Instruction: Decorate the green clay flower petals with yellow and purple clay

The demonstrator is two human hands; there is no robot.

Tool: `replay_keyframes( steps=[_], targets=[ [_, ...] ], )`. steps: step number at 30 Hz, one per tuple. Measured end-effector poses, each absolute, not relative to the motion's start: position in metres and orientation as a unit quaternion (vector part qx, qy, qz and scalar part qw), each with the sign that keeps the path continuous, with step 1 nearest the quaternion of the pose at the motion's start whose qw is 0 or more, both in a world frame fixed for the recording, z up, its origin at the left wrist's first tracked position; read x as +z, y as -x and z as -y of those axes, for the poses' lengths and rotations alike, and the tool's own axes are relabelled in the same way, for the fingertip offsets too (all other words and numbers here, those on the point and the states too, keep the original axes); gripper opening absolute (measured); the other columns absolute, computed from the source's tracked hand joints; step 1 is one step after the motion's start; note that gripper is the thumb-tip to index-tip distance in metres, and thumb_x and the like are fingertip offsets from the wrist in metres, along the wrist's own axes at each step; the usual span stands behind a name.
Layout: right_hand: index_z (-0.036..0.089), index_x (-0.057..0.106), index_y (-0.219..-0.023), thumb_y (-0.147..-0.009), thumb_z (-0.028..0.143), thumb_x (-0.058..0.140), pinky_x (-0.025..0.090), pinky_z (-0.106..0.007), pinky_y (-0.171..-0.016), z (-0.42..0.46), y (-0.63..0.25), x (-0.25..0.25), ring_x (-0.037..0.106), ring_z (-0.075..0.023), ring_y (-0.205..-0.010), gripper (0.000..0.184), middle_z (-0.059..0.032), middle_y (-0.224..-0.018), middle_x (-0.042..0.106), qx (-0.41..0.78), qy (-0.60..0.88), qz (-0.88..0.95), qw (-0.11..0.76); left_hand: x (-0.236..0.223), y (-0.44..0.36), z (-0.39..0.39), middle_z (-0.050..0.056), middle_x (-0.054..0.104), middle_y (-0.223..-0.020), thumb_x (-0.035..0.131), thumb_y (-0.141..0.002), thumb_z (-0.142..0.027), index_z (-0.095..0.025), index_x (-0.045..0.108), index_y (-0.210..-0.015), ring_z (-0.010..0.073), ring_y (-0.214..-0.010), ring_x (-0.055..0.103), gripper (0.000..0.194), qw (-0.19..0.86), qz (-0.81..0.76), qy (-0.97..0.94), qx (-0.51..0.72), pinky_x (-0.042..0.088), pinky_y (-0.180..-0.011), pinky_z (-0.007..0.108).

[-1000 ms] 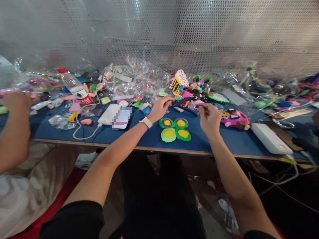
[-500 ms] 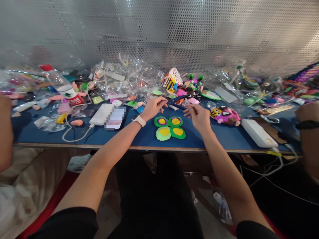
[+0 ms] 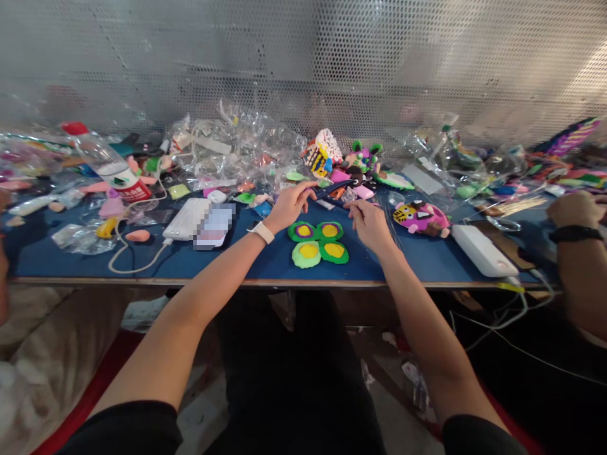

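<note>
On the blue table (image 3: 227,265) in front of me lies a green clay flower (image 3: 318,241) with yellow and purple centres. My left hand (image 3: 289,205) sits just beyond it, fingers closed on the handle of dark blue scissors (image 3: 334,188). My right hand (image 3: 367,221) hovers low over the table to the right of the flower. Its fingers are loosely curled near the scissor blades, and I cannot see anything in them. A white watch is on my left wrist.
Beyond the hands are clay figures (image 3: 351,161), crumpled plastic bags (image 3: 237,148) and a bottle (image 3: 107,164). A white power bank (image 3: 187,219) with a cable and a phone lie to the left. A pink figure (image 3: 420,218) and another white power bank (image 3: 481,251) lie right. A co-worker's hand (image 3: 573,212) is far right.
My right hand has dropped from a raised pinch down toward the table and uncurled a little. My left hand keeps the scissors. The view has shifted right, bringing the co-worker's arm in.
</note>
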State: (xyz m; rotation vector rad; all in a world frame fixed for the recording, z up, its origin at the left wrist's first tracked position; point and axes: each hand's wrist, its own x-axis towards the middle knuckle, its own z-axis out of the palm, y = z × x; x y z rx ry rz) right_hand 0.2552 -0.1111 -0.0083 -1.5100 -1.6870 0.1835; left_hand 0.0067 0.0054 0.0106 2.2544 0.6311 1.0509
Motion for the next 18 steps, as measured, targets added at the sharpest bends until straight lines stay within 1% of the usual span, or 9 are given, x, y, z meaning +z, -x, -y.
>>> replay_keyframes(
  steps=[2,5,7,9,10,12,14,16,18],
  targets=[
    [0.017,0.077,-0.12,-0.109,0.033,0.048,0.055,-0.034,-0.075,0.112,-0.255,-0.008,0.07,-0.0197,-0.065,0.035,-0.0095,-0.098,0.083,0.105,0.612,0.667,0.413,0.01,-0.006,-0.005,0.01,0.083,-0.11,0.043,-0.117,-0.058,-0.017,0.07,-0.133,0.0121,-0.061,0.07,0.051,0.294,-0.235,-0.839,0.392,0.056,-0.066,0.027],
    [0.019,0.079,-0.111,-0.107,0.038,0.059,0.053,-0.033,-0.07,0.113,-0.255,-0.007,0.068,-0.0199,-0.06,0.028,-0.0049,-0.081,0.08,0.12,0.65,0.653,0.37,0.009,-0.004,-0.005,0.011,0.084,-0.097,0.055,-0.109,-0.073,-0.016,0.074,-0.112,0.0143,-0.057,0.07,0.06,0.309,-0.237,-0.835,0.388,0.056,-0.062,0.029],
    [0.02,0.08,-0.102,-0.105,0.041,0.066,0.05,-0.033,-0.069,0.111,-0.256,-0.007,0.069,-0.0224,-0.065,0.025,-0.0044,-0.074,0.077,0.085,0.687,0.648,0.319,0.009,-0.002,-0.005,0.009,0.082,-0.085,0.061,-0.102,-0.079,-0.017,0.075,-0.094,0.016,-0.056,0.068,0.064,0.297,-0.246,-0.84,0.382,0.055,-0.061,0.03],
    [0.021,0.081,-0.099,-0.103,0.04,0.071,0.05,-0.034,-0.073,0.106,-0.256,-0.009,0.073,-0.026,-0.077,0.022,-0.0068,-0.079,0.079,0.043,0.712,0.647,0.271,0.009,-0.002,-0.007,0.007,0.079,-0.076,0.063,-0.099,-0.082,-0.019,0.075,-0.085,0.0181,-0.059,0.069,0.066,0.256,-0.252,-0.852,0.382,0.055,-0.064,0.032],
    [0.02,0.082,-0.101,-0.103,0.038,0.071,0.051,-0.035,-0.075,0.103,-0.256,-0.011,0.074,-0.0277,-0.084,0.021,-0.0085,-0.086,0.081,0.033,0.715,0.65,0.256,0.009,-0.002,-0.008,0.007,0.079,-0.076,0.062,-0.1,-0.082,-0.019,0.077,-0.085,0.0193,-0.063,0.07,0.067,0.23,-0.25,-0.859,0.383,0.055,-0.067,0.033],
    [0.019,0.083,-0.113,-0.104,0.033,0.068,0.054,-0.037,-0.083,0.097,-0.255,-0.013,0.077,-0.0301,-0.096,0.022,-0.0116,-0.102,0.085,0.037,0.707,0.661,0.25,0.009,-0.002,-0.011,0.009,0.082,-0.087,0.056,-0.105,-0.08,-0.019,0.082,-0.094,0.0217,-0.076,0.074,0.067,0.185,-0.238,-0.871,0.389,0.057,-0.076,0.035],
    [0.018,0.081,-0.13,-0.106,0.027,0.063,0.057,-0.04,-0.093,0.094,-0.255,-0.016,0.077,-0.0312,-0.106,0.03,-0.0135,-0.115,0.085,0.044,0.689,0.674,0.264,0.009,-0.003,-0.013,0.012,0.083,-0.101,0.045,-0.112,-0.074,-0.018,0.084,-0.113,0.0233,-0.087,0.076,0.068,0.165,-0.217,-0.881,0.386,0.058,-0.085,0.037],
    [0.017,0.078,-0.138,-0.106,0.025,0.061,0.058,-0.043,-0.098,0.096,-0.255,-0.016,0.076,-0.0314,-0.109,0.036,-0.0141,-0.118,0.083,0.032,0.673,0.679,0.291,0.008,-0.005,-0.012,0.013,0.084,-0.108,0.036,-0.117,-0.068,-0.017,0.079,-0.135,0.023,-0.091,0.077,0.069,0.178,-0.195,-0.889,0.374,0.059,-0.092,0.04],
    [0.017,0.079,-0.136,-0.105,0.027,0.064,0.06,-0.043,-0.094,0.102,-0.254,-0.013,0.076,-0.0292,-0.098,0.036,-0.013,-0.113,0.082,0.004,0.653,0.679,0.335,0.008,-0.01,-0.006,0.013,0.084,-0.118,0.032,-0.118,-0.065,-0.02,0.065,-0.157,0.0233,-0.096,0.079,0.068,0.221,-0.175,-0.887,0.366,0.061,-0.097,0.042]
  ],
)
